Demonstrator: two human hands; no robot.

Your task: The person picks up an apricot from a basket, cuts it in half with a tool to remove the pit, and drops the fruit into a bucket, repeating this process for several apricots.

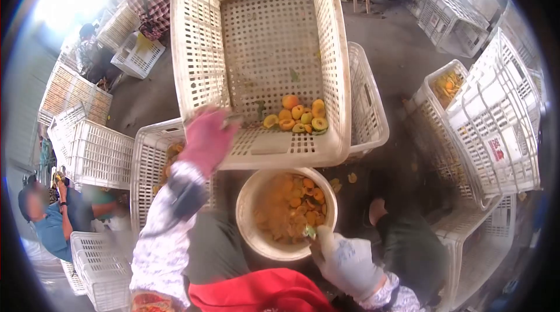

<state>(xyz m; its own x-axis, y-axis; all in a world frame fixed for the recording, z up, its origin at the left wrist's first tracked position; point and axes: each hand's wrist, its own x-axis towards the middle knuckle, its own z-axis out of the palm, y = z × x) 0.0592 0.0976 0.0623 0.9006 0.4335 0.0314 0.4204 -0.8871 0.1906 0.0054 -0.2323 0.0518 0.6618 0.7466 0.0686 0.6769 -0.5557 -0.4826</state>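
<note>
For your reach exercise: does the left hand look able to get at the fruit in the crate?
Probably yes. The left hand is at the crate's near rim, and the fruit lies uncovered close by inside, nothing between.

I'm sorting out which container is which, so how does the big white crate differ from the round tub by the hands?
The white crate is rectangular with perforated walls; the round tub is solid-walled. The crate is far bigger and tilted toward the camera; the tub sits level. The crate holds a few fruits in one corner; the tub holds many more pieces. Both hold orange-yellow fruit.

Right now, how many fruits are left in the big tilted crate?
About 8 fruits, clustered at the crate's lower right corner, just right of the left hand. A few overlap, so some may be hidden.
</note>
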